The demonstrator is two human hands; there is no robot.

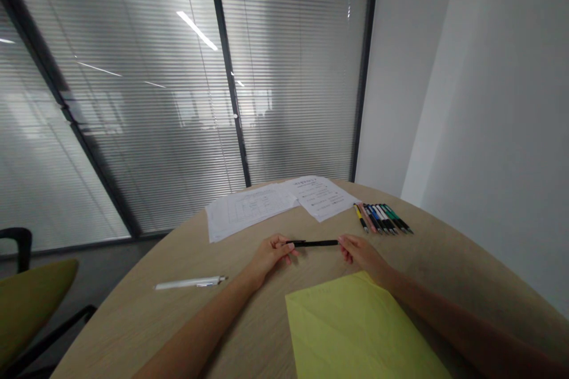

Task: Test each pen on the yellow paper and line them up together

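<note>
We record a round pale-wood table (133, 314) bearing a yellow paper sheet (351, 325), white printed papers (275, 201), a row of multicoloured pens (382, 219) and a white pen (189, 283). One slim black pen (313, 243) is lifted apart, pinched at opposite ends between the left hand (271, 254) and right hand (362, 251).

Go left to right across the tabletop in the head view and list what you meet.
white pen, left hand, black pen, right hand, row of coloured pens
</note>
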